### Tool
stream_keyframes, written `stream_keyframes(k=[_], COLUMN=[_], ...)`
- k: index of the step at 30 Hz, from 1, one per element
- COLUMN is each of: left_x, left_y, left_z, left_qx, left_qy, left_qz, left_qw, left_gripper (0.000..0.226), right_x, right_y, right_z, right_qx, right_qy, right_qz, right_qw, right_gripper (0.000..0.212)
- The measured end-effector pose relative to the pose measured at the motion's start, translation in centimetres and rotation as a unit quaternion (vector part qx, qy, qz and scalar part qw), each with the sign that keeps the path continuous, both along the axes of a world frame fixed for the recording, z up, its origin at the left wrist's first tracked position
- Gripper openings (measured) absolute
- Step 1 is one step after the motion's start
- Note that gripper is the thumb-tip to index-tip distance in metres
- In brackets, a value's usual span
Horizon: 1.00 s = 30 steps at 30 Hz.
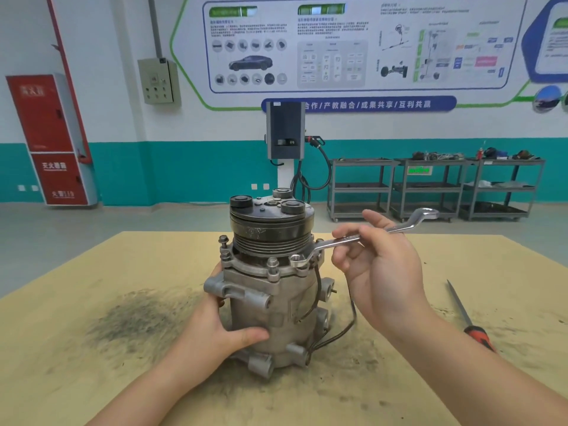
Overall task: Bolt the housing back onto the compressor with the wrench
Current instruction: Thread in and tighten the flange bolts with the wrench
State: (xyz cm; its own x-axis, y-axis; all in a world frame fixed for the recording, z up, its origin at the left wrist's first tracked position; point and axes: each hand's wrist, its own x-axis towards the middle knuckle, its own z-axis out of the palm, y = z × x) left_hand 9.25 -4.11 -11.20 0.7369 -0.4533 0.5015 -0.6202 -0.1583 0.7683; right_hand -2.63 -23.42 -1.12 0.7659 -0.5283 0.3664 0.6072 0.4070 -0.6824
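Two bare hands work at a compressor (273,302) that stands upright near the middle of a yellowish desk (92,379); its black pulley (272,226) faces up, and the grey housing (246,270) sits as a flanged ring just under the pulley, on top of the body. The left hand (221,327) grips the compressor's body from the left side, thumb laid across the front and fingers curled round the back, out of sight; the right hand (378,262) holds a silver ring wrench (353,239) by the middle of its shaft, its fingers (344,235) wrapped over and under it. The wrench slants down to the left; its lower ring end hangs at the housing's flange on the right front, over or just beside a bolt there, though I cannot tell whether it is seated; its other ring end sticks up past the hand to the right. Several bolts (273,264) stand proud around the flange, one at the front and one at the far left. Dark wires (344,330) loop down the compressor's right side to the desk; a screwdriver (470,324) with a red and black handle lies well apart on the right; a dark grimy smear (132,321) marks the desk to the left.
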Motion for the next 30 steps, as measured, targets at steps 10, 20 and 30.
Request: stream_keyframes(k=[10,20,30], left_x=[-0.3,-0.3,-0.5], left_y=[0.0,0.1,0.2], left_z=[0.4,0.4,0.3], left_qx=[0.012,-0.012,-0.116], left_qy=[0.000,0.049,0.051], left_qz=[-0.004,-0.028,0.012], left_qw=[1.000,0.998,0.992], left_gripper=[0.088,0.104,0.118], right_x=[0.5,0.7,-1.1], right_y=[-1.3,-0.5,2.6], right_z=[0.0,-1.9,-3.2], right_qx=[-0.016,-0.093,-0.621], right_qy=[-0.022,-0.098,-0.247], right_qz=[0.012,-0.092,-0.321], right_qw=[1.000,0.987,0.671], right_gripper=[0.019,0.015,0.012])
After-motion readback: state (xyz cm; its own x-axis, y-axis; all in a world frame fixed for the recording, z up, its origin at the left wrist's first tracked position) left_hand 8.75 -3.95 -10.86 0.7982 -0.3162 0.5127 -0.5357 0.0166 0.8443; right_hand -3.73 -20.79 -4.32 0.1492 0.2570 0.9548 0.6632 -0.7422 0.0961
